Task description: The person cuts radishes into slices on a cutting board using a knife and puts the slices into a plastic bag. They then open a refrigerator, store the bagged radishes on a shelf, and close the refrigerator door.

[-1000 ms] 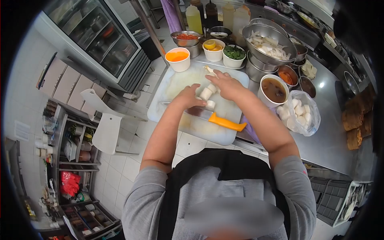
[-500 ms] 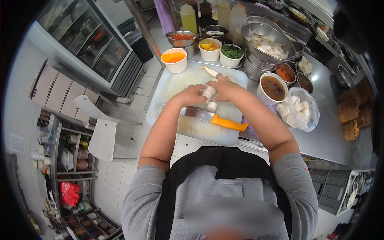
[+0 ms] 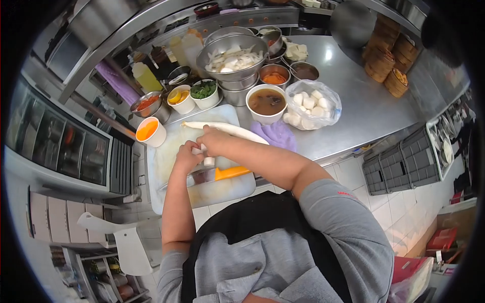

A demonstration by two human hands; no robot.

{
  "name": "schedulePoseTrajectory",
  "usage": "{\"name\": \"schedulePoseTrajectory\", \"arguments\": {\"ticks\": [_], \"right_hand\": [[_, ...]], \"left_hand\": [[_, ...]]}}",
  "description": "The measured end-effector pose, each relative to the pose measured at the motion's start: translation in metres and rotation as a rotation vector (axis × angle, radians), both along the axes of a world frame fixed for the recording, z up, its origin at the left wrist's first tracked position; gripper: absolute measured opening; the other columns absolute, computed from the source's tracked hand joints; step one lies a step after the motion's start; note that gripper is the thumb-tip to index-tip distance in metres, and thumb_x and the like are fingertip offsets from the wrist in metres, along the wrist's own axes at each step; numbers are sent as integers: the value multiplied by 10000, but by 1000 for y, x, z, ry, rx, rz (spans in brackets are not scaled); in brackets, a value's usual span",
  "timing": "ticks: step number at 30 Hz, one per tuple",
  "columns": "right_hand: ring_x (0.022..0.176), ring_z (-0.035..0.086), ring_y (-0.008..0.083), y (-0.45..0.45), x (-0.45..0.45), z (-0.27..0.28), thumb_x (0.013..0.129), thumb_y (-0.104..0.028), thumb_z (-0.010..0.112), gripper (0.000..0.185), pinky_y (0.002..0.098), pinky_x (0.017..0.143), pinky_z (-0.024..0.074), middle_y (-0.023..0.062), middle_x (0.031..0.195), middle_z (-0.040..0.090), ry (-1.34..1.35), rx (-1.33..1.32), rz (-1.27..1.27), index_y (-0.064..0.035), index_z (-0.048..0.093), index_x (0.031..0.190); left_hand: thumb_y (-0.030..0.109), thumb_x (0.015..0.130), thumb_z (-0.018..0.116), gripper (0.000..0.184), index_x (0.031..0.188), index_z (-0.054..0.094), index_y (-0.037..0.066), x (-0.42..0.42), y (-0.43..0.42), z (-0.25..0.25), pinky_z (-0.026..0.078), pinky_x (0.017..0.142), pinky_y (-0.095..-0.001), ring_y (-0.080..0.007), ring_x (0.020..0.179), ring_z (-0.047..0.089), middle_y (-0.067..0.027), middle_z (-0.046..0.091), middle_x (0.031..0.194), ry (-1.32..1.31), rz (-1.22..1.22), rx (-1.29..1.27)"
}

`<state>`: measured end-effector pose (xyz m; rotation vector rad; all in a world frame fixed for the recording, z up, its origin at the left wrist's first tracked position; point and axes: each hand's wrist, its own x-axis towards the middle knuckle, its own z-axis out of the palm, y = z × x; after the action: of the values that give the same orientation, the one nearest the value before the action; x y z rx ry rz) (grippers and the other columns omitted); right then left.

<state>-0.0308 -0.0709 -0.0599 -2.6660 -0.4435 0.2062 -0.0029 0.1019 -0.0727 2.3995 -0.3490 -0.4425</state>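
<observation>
Both hands are over the white cutting board (image 3: 222, 194), their fingertips almost meeting around short white cut pieces (image 3: 208, 161). My left hand (image 3: 189, 155) has its fingers bent together against the pieces from the left. My right hand (image 3: 213, 140) comes in from the right with fingers curled down on them; its fingertips are partly hidden. Just beyond the right hand lies a long white vegetable (image 3: 230, 129), its thin end to the left. A knife with an orange handle (image 3: 232, 172) rests nearer to me, its blade pointing left.
Behind the board stand an orange-filled cup (image 3: 150, 132), a bowl of greens (image 3: 203, 94) and a colander of white slices (image 3: 235, 59). To the right are a tub of brown liquid (image 3: 267, 103), a purple cloth (image 3: 275, 135) and a bag of white chunks (image 3: 313, 106).
The view has swung to the right, showing more of the steel counter and steamer baskets. The hands have closed in around the cut pieces, and the long vegetable now shows beyond my right hand.
</observation>
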Motion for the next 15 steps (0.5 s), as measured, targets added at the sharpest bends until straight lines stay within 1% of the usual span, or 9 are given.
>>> {"name": "schedulePoseTrajectory", "arguments": {"ticks": [1,2,3,4,5,7,12,14,15], "right_hand": [[1062,556,360,-2,-2,2,657,-165,776,473,419,914,470,174,1168,449,25,44,-19,-220,631,1104],[1068,555,357,-4,-2,2,650,-130,773,483,417,921,469,172,1172,441,48,89,-35,-220,632,1103],[1068,555,357,-7,-1,-2,650,-130,773,483,417,921,469,172,1172,441,43,94,-41,-220,632,1103],[1070,554,359,-11,0,-7,651,-105,763,489,420,924,467,165,1170,439,49,227,-73,-222,632,1107],[1072,554,360,-15,-1,-7,652,-79,753,497,423,926,466,158,1168,437,54,357,-105,-225,631,1111],[1080,556,354,-21,-3,-9,666,-77,743,492,420,925,471,153,1188,441,8,280,-87,-228,632,1120],[1098,539,361,-14,-19,-7,672,-68,733,486,417,941,456,148,1216,462,-66,101,-40,-223,629,1122],[1110,536,361,-12,-25,2,699,-72,717,445,420,950,453,151,1239,469,-76,-4,-5,-212,636,1113],[1123,536,351,-13,-24,2,715,-81,713,383,427,957,452,141,1238,474,-93,-4,21,-178,653,1081]], "left_hand": [[151,707,729,413,1056,558,12,0,0,5,528,778,-356,-246,922,615,-122,589,1002,128,34,-89],[151,707,729,413,1056,558,12,1,3,6,528,778,-356,-246,922,615,-122,589,1002,125,26,-83],[110,732,718,406,1083,533,23,2,6,8,534,736,-329,-211,889,613,-102,581,996,196,93,-231],[69,757,706,406,1109,508,34,4,9,10,541,694,-303,-176,857,611,-83,574,990,267,158,-380],[69,757,706,406,1109,508,34,5,11,13,541,694,-303,-176,857,611,-83,574,990,265,150,-377],[69,817,681,396,1153,471,53,4,12,16,547,693,-310,-163,857,604,-70,579,988,360,252,-599],[85,804,722,406,1128,477,64,7,2,-3,553,705,-312,-146,863,587,-28,529,977,382,208,-568],[84,796,733,414,1122,479,68,12,-1,-6,553,715,-315,-141,862,582,-13,511,968,349,214,-517],[85,792,739,417,1118,479,69,11,-2,-6,554,715,-315,-139,860,580,-5,498,952,344,227,-514]]}}
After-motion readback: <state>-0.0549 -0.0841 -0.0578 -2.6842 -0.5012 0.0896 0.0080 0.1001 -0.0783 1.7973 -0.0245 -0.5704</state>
